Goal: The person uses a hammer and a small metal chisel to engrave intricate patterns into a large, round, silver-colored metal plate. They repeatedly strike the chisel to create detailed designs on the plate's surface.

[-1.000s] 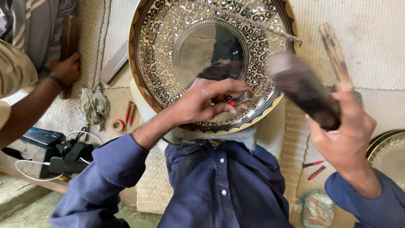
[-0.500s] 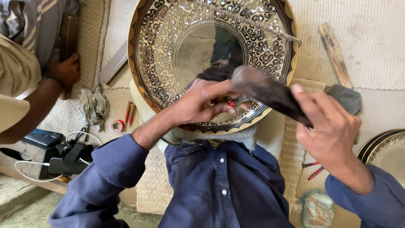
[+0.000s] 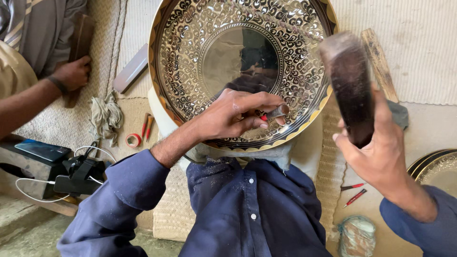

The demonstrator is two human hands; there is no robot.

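Note:
A large round engraved metal tray (image 3: 200,62) with a shiny centre and a golden scalloped rim leans against my lap. My left hand (image 3: 233,116) rests on its lower part and pinches a small metal chisel (image 3: 276,113) with a red band, tip on the pattern. My right hand (image 3: 376,152) grips a dark wooden mallet (image 3: 350,83), held raised beside the tray's right rim.
Another person's hand (image 3: 71,74) rests on a wooden block at the left. A rag (image 3: 105,116), a roll of red tape (image 3: 133,140), red tools (image 3: 354,192), a phone (image 3: 43,151) and cables lie on the woven mat. A second tray's rim (image 3: 428,164) shows at the right.
The mallet swung down toward the chisel half a second ago and is now lifted back up and to the right. My left hand has stayed on the tray.

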